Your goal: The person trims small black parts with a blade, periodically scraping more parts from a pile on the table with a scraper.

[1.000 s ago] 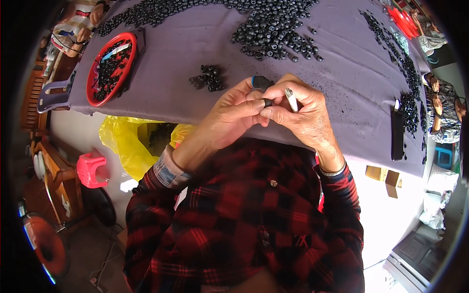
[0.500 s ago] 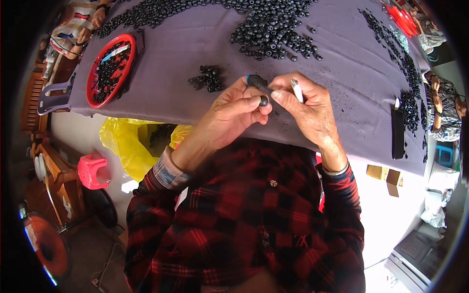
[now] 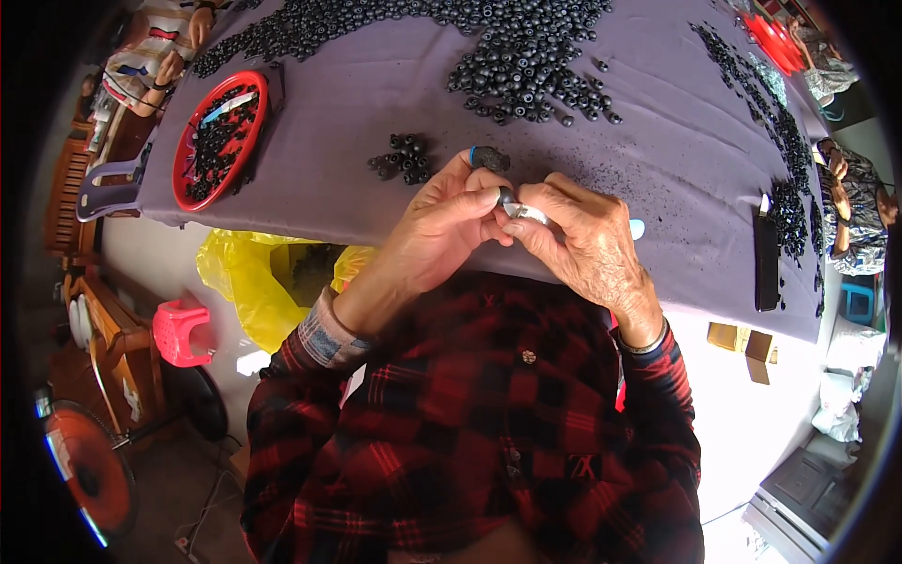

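My left hand (image 3: 449,214) pinches a small round black piece (image 3: 505,195) between thumb and fingers. Its raised index finger wears a dark fingertip cover (image 3: 492,159) with a blue band. Closed around a slim knife-like tool (image 3: 529,214), my right hand (image 3: 587,233) brings the shiny front end against or very near the piece; exact contact is hard to see. The tool's pale rear end shows beyond the hand's outer side. A small cluster of black pieces with holes (image 3: 400,158) lies on the table left of my hands.
The purple cloth (image 3: 348,103) bears a big pile of black pieces (image 3: 521,70) and dark crumbs. A red basin (image 3: 261,122) with black scraps stands left; a long black box (image 3: 766,258) lies right. A yellow bag (image 3: 230,282) hangs below the edge. Other people sit at the far corners.
My right hand has turned and closed in on the left, and its tool has swung from upright to lying across toward the black piece. The left hand keeps its pinch almost unmoved.
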Demonstrator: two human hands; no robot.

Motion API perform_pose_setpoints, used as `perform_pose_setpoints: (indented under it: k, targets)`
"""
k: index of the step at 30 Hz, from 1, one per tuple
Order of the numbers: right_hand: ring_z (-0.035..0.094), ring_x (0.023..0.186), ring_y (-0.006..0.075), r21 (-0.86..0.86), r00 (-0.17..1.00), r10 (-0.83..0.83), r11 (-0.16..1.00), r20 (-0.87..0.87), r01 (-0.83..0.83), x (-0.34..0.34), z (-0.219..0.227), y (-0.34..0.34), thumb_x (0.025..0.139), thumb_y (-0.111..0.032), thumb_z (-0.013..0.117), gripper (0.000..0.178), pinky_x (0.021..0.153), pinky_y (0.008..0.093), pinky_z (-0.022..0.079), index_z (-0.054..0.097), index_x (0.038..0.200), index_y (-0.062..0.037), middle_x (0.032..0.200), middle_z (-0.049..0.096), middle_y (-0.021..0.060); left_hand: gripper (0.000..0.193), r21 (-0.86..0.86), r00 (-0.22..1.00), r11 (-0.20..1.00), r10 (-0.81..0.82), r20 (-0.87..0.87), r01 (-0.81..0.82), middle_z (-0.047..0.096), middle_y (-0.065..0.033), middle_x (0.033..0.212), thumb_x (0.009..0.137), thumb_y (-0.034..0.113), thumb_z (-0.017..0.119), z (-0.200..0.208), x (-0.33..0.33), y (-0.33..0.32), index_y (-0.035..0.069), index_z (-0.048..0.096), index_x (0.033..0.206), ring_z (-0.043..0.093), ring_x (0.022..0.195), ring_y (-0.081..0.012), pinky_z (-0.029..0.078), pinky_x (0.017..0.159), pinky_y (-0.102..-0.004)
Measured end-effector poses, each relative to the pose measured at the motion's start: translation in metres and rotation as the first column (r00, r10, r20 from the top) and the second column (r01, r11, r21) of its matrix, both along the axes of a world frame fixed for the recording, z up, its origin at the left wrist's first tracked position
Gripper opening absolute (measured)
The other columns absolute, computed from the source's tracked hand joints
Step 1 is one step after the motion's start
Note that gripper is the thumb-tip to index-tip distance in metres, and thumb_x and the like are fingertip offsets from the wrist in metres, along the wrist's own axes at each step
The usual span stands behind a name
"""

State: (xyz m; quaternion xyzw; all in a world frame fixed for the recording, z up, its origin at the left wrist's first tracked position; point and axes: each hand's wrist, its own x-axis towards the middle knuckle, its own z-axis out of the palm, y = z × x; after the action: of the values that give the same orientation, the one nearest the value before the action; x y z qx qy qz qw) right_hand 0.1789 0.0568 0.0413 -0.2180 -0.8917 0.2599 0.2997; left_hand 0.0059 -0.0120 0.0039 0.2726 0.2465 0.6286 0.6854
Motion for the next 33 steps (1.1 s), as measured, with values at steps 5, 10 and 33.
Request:
perform_pose_setpoints:
  k: [5, 10, 33]
  targets:
    - [0.062, 0.064, 0.0241, -0.069, 0.998, 0.016, 0.997, -0.055, -0.02, 0.0, -0.004, 0.003, 0.082, -0.019, 0.071, 0.012, 0.053, 0.0351, 0.049, 0.067, 0.087, -0.0097, 0.076, 0.063, 0.0037, 0.028, 0.005, 1.0, 1.0, -0.003, 0.02, 0.003, 0.056, -0.0031, 0.087, 0.093, 0.012, 0.056, -0.004, 0.0, 0.001, 0.006, 0.044, 0.116, 0.058, 0.08, -0.0142, 0.05, 0.072, -0.0305]
    - [0.058, 0.065, 0.0116, -0.132, 0.977, -0.139, 0.984, -0.16, 0.118, -0.001, -0.014, 0.01, 0.089, -0.017, 0.066, 0.016, 0.061, 0.0288, 0.049, 0.065, 0.096, -0.0036, 0.074, 0.062, 0.0089, 0.026, 0.019, 0.999, 1.0, -0.017, -0.03, 0.017, 0.06, -0.0058, 0.094, 0.09, 0.005, 0.058, -0.006, 0.006, -0.005, 0.005, 0.047, 0.114, 0.059, 0.082, -0.0164, 0.051, 0.073, -0.0322]
    - [0.057, 0.062, 0.0253, -0.021, 0.952, -0.25, 0.966, 0.177, 0.258, 0.012, -0.013, 0.064, 0.083, -0.012, 0.068, 0.012, 0.062, 0.0322, 0.046, 0.065, 0.087, -0.0017, 0.075, 0.064, 0.0104, 0.03, -0.21, 0.698, 0.972, -0.077, -0.712, -0.107, 0.061, -0.0082, 0.079, 0.085, 0.011, 0.069, -0.012, -0.049, -0.029, 0.0, 0.049, 0.105, 0.062, 0.071, -0.0189, 0.05, 0.059, -0.0332]
